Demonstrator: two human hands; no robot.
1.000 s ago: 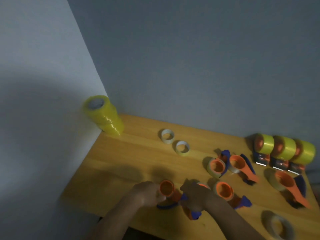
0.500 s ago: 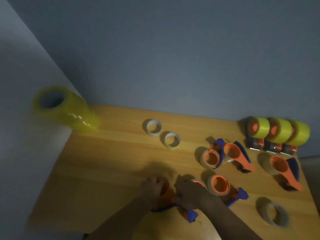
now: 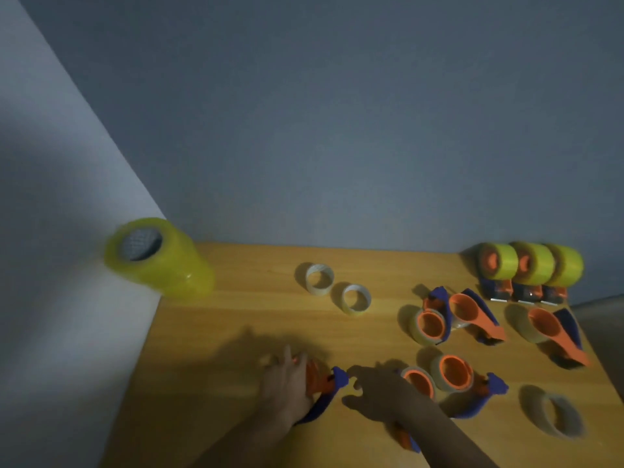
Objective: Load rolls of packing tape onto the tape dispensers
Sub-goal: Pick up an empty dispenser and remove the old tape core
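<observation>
An orange and blue tape dispenser [image 3: 326,388] lies near the front edge of the wooden table [image 3: 236,332]. My left hand [image 3: 287,383] rests on its orange hub with the fingers spread. My right hand [image 3: 378,395] has its fingers curled at the dispenser's blue end, index tip and thumb against it. Under my right wrist lies another dispenser [image 3: 417,381] carrying a thin clear roll. A stack of yellow tape rolls [image 3: 158,261] stands at the back left corner.
Two nearly bare cores [image 3: 319,278] [image 3: 356,298] lie mid-table. Several dispensers with thin clear rolls [image 3: 432,324] [image 3: 452,371] [image 3: 547,327] lie to the right. Three yellow-loaded dispensers [image 3: 530,268] stand at the back right. A loose clear roll [image 3: 557,415] sits front right.
The view has swung left and down. My left hand has gone from gripping the orange hub to lying spread over it. My right hand has shifted to the dispenser's blue end.
</observation>
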